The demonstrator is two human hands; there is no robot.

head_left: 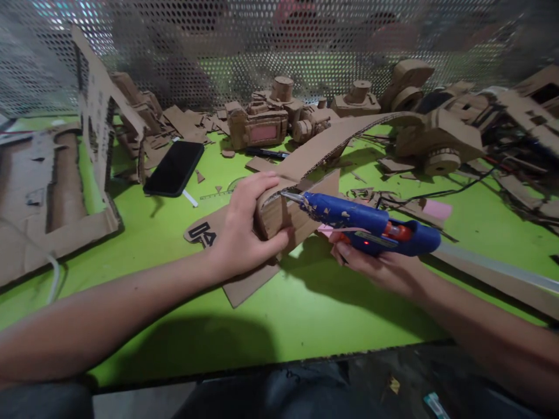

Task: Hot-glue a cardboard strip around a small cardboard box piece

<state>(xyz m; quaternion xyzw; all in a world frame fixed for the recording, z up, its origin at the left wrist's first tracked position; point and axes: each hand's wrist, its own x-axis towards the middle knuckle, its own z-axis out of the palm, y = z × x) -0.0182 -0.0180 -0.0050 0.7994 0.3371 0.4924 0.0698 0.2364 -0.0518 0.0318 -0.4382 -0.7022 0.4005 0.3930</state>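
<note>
My left hand (248, 227) is wrapped round a rounded cardboard piece (275, 218), thumb on its near side and fingers over its top. From this piece a long curved cardboard strip (323, 142) runs up and to the right. In my right hand (371, 262) is a blue hot glue gun (349, 215), its red light lit. The gun's metal nozzle points left and meets the edge of the cardboard piece; whether glue is coming out I cannot tell. Beneath my left hand lies a flat cardboard piece (253, 282) with dark printing at its left end.
A black phone (174, 169) lies left on the green table (196, 331). Behind it are cardboard scraps and several cardboard camera models (262, 128). A tall cardboard frame (98, 116) stands left. A black cable (454, 192) and a pink roll (437, 209) are on the right. Perforated metal (244, 52) closes off the back.
</note>
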